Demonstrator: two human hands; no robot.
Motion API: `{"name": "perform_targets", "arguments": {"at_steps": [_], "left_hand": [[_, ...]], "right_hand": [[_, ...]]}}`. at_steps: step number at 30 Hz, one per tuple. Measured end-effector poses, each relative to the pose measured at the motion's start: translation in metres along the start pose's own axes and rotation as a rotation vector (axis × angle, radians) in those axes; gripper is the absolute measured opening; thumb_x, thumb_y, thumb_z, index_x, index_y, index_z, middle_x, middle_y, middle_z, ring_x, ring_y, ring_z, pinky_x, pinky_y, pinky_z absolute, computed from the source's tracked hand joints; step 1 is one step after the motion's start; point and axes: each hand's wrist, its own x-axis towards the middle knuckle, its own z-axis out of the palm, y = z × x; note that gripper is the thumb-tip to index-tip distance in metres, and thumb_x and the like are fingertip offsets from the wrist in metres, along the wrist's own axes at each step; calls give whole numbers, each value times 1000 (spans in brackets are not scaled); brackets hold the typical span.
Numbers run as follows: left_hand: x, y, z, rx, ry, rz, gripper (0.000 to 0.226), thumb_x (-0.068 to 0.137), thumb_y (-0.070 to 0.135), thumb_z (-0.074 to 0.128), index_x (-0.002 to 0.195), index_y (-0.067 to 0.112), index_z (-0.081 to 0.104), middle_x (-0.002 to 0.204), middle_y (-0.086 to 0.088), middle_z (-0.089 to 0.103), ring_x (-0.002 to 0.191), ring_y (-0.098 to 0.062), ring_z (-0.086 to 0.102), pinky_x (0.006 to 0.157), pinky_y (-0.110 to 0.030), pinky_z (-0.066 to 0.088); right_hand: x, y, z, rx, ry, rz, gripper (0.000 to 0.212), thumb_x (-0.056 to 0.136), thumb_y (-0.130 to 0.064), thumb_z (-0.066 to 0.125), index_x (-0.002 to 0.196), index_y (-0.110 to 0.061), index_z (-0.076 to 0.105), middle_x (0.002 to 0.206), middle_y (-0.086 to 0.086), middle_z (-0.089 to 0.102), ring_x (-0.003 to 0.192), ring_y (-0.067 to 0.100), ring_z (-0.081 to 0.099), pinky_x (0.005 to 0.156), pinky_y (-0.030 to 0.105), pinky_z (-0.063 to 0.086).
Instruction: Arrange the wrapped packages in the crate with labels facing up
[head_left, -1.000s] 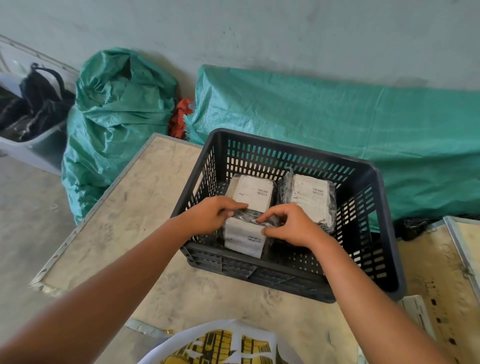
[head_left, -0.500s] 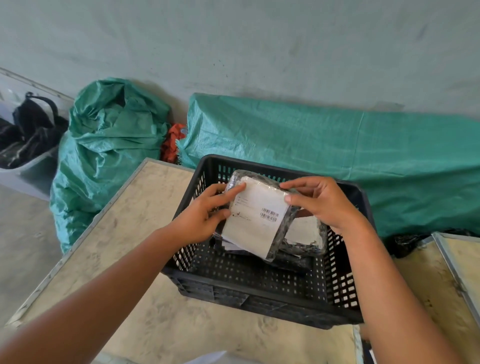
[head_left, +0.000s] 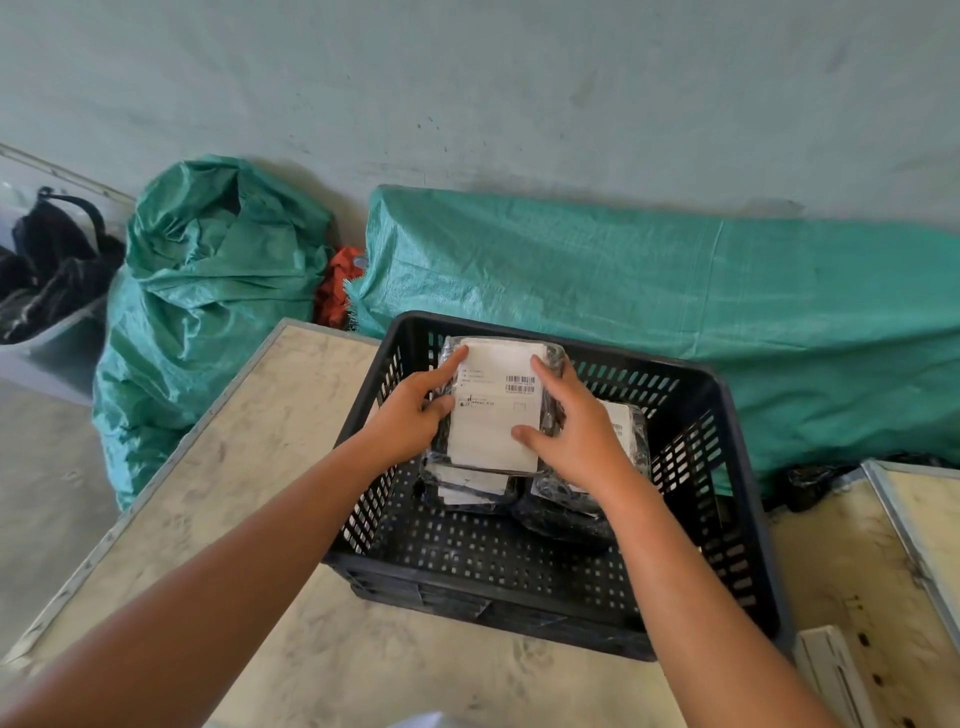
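A black slotted crate (head_left: 727, 519) stands on the pale table. Both hands hold one wrapped package (head_left: 493, 421), clear film over a white label with barcodes, label up, over the crate's far left part. My left hand (head_left: 415, 415) grips its left edge and my right hand (head_left: 576, 431) grips its right edge, thumb on the label. Under it lies another wrapped package (head_left: 467, 488), mostly covered. A third package (head_left: 623, 431) lies label up at the right, partly hidden by my right hand.
The table (head_left: 260, 467) has a metal rim. Behind it, a stuffed green woven sack (head_left: 208, 291) and a long green tarp-covered heap (head_left: 675, 291) lean on the wall. A grey tub with black bags (head_left: 47, 270) sits far left. A second panel (head_left: 909, 561) lies at the right.
The package was lifted from the crate's near side, turned label up, and now lies flatter over the package at the far left. The camera tilted upward.
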Motion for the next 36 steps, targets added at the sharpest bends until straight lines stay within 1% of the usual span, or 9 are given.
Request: {"name": "perform_targets", "arguments": {"at_steps": [3, 6, 12, 15, 17, 20, 23, 32, 36], "left_hand": [[10, -7, 10, 62, 3, -64, 65, 105, 8, 48, 152, 50, 33, 129, 22, 54, 59, -5, 55, 54, -27, 53], [21, -17, 22, 98, 31, -97, 64, 104, 5, 48, 154, 43, 35, 144, 8, 53, 80, -8, 67, 52, -14, 50], [36, -38, 39, 147, 89, -135, 60, 102, 2, 51, 153, 33, 43, 162, -5, 31, 130, -22, 50, 92, -27, 56], [34, -47, 41, 235, -6, -140, 65, 99, 6, 58, 155, 35, 38, 170, 2, 10, 137, -19, 42, 74, -17, 55], [36, -52, 44, 329, -121, -78, 70, 100, 6, 57, 159, 28, 28, 170, 7, -7, 148, -19, 25, 99, -30, 53], [41, -60, 48, 512, -258, -77, 76, 103, 12, 53, 162, 18, 6, 167, 6, -17, 154, -30, -9, 125, -48, 10], [46, -61, 47, 540, -307, -113, 78, 104, 15, 52, 162, 15, -1, 167, 3, -18, 152, -32, -15, 124, -48, 3], [53, -61, 33, 463, -313, -124, 78, 98, 18, 64, 161, 13, 19, 169, 5, -2, 154, -24, 17, 122, -38, 25], [43, -41, 32, 465, -228, -142, 74, 95, 20, 69, 159, 15, 31, 170, 3, 12, 142, -28, 42, 107, -33, 45]], "right_hand": [[10, 13, 16, -25, -36, 84, 98, 84, -23, 84, 162, -24, 26, 170, 13, 15, 155, 26, 21, 124, 40, 23], [20, 23, 29, -59, -75, 163, 100, 84, -23, 84, 163, -21, 22, 170, 19, 10, 155, 33, 17, 124, 49, 23], [32, 38, 52, -107, -87, 232, 99, 86, -21, 82, 163, -14, 19, 169, 23, -6, 156, 37, 6, 126, 44, 12], [34, 45, 61, -166, -136, 214, 88, 96, -19, 70, 163, -14, 14, 166, 23, -21, 155, 38, -7, 119, 35, -1], [34, 49, 68, -254, -214, 173, 77, 104, -20, 55, 163, -9, 7, 164, 23, -28, 153, 39, -19, 121, 41, -5], [34, 53, 74, -324, -289, 150, 69, 109, -21, 41, 161, 2, 1, 165, 23, -25, 153, 37, -21, 123, 42, -4], [38, 54, 74, -359, -319, 140, 71, 109, -23, 40, 160, 4, -2, 165, 21, -24, 153, 35, -21, 122, 39, -4], [48, 44, 61, -375, -396, 209, 72, 108, -27, 46, 160, 5, 7, 168, 17, -22, 156, 33, -16, 124, 40, 4], [36, 38, 51, -215, -188, 162, 55, 103, -19, 56, 153, -1, 40, 167, 15, 23, 154, 33, 23, 120, 31, 19]]}}
